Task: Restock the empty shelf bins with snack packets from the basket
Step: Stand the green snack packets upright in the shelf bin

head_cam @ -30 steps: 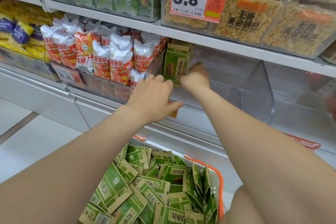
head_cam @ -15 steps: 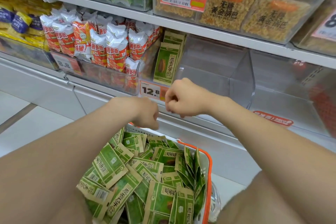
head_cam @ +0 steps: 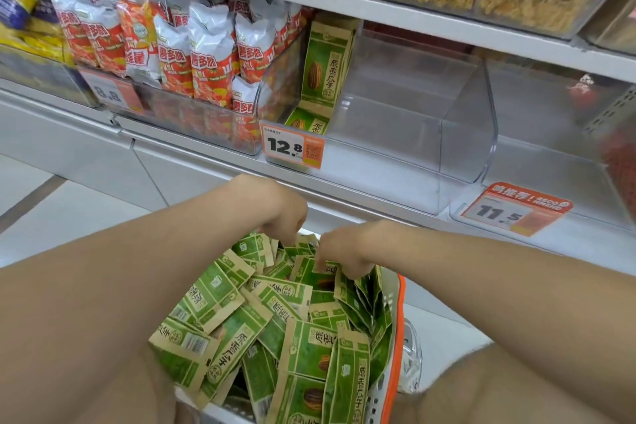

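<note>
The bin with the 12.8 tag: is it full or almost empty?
Almost empty. The bin holds only a few green packets at its left side; the rest is bare clear plastic.

Both bare forearms reach forward and converge, the left from the lower left, the right from the right edge. The left hand (head_cam: pixel 284 213) hangs knuckles up with its wrist bent and fingers curled downward; whether they grip anything cannot be told. The right hand (head_cam: pixel 340 249), just beside it and slightly nearer, also points down, fingers and thumb pinching the top of a packet (head_cam: pixel 311 277).
</note>
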